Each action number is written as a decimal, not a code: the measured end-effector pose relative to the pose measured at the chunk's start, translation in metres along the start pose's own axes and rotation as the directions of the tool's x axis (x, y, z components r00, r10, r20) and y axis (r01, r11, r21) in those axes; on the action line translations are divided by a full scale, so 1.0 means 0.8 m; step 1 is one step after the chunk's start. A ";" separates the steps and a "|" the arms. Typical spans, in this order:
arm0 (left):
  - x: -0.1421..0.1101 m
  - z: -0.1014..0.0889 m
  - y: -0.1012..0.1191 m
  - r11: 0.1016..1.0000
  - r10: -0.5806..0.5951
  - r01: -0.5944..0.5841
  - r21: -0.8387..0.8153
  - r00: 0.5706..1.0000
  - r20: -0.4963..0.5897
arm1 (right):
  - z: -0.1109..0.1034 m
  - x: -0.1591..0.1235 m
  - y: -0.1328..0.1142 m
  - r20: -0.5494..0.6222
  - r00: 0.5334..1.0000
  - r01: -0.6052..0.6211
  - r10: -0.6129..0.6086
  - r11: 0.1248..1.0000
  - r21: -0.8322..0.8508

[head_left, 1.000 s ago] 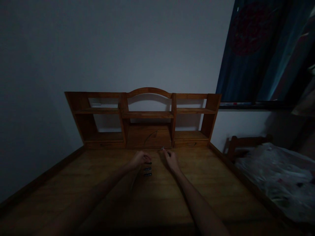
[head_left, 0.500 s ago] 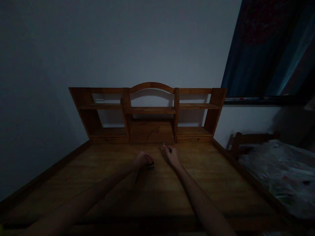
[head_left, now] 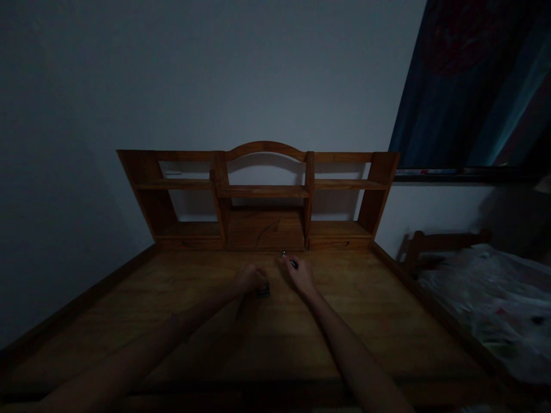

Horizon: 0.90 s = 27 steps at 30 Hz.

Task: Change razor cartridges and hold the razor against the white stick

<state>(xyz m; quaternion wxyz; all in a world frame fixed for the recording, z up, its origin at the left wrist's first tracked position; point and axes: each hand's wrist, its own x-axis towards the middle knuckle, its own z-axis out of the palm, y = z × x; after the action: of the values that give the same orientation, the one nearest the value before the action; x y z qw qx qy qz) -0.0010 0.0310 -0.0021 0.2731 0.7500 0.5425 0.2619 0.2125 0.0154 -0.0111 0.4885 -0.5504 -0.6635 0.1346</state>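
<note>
My left hand [head_left: 249, 278] is closed, its fingers curled down over the desk. Just below its fingertips lies a small dark, box-like object [head_left: 263, 291]. Dim light hides what the fingers pinch, if anything. Farther right, my right hand [head_left: 301, 274] is closed around a small dark tool with a shiny tip [head_left: 283, 254], which points away towards the shelf. The tool's exact kind is too small and dark to tell. Both hands are low over the wooden desk [head_left: 370, 321], apart from each other.
A wooden shelf unit [head_left: 264, 191] stands along the back of the desk against the wall. Raised wooden edges [head_left: 424, 292] run along the desk's sides. To the right are a plastic-covered pile [head_left: 486, 298] and a dark curtain [head_left: 456, 103].
My left fingers have shifted slightly up off the dark box-like object, which shows more as one block. The shiny tip in my right hand has moved a little left.
</note>
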 end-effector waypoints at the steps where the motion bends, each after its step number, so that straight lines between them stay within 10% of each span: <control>1: 0.000 0.001 -0.001 1.000 -0.004 0.005 0.029 1.000 -0.020 | 0.001 -0.001 0.000 0.004 1.000 -0.001 0.001 1.000 0.003; 10: -0.002 0.014 -0.010 0.982 0.085 -0.064 0.179 0.990 -0.114 | -0.002 -0.001 -0.002 0.019 1.000 -0.007 0.006 0.999 0.042; 19: -0.033 -0.042 -0.036 0.977 -0.111 0.129 0.170 0.987 -0.113 | 0.000 0.003 0.007 -0.070 0.997 -0.019 0.029 0.991 0.129; 27: -0.063 -0.025 -0.050 0.948 -0.145 0.161 0.274 0.986 -0.077 | -0.005 -0.003 0.003 -0.040 0.998 0.047 -0.042 0.991 0.125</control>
<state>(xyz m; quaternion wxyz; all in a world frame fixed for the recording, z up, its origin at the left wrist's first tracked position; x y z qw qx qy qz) -0.0552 -0.0044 -0.0204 0.1690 0.7290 0.6380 0.1817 0.2171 0.0130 -0.0118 0.5375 -0.5058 -0.6567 0.1550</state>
